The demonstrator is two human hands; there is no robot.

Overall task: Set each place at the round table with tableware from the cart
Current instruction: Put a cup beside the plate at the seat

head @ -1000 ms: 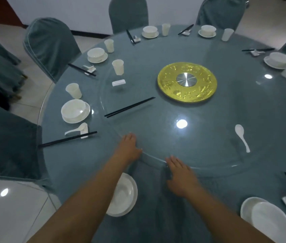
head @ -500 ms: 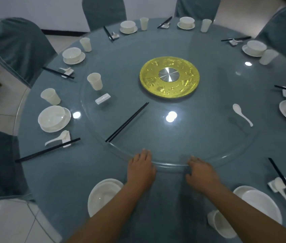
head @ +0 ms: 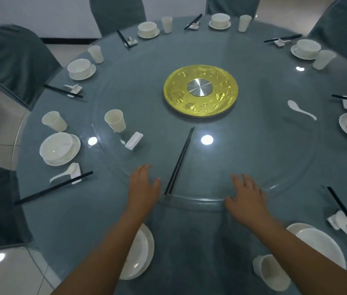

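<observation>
Both my hands lie flat on the near rim of the glass turntable (head: 274,158). My left hand (head: 143,187) sits just left of a pair of black chopsticks (head: 180,160) lying on the glass. My right hand (head: 246,199) presses the rim further right. Also on the glass are a white cup (head: 115,120), a white chopstick rest (head: 134,140) and a white spoon (head: 301,109). A white bowl on a plate (head: 141,252) sits under my left forearm at the near place.
A gold disc (head: 200,90) marks the turntable's centre. Set places with bowls, cups, spoons and chopsticks ring the blue-grey table (head: 79,218). A cup (head: 271,272) and plate (head: 319,243) stand near right. Covered chairs (head: 17,60) surround the table.
The turntable has rotated: the chopsticks, cup and rest swung toward me while the spoon moved away to the right. Both hands slid along the rim, and my view shifted right.
</observation>
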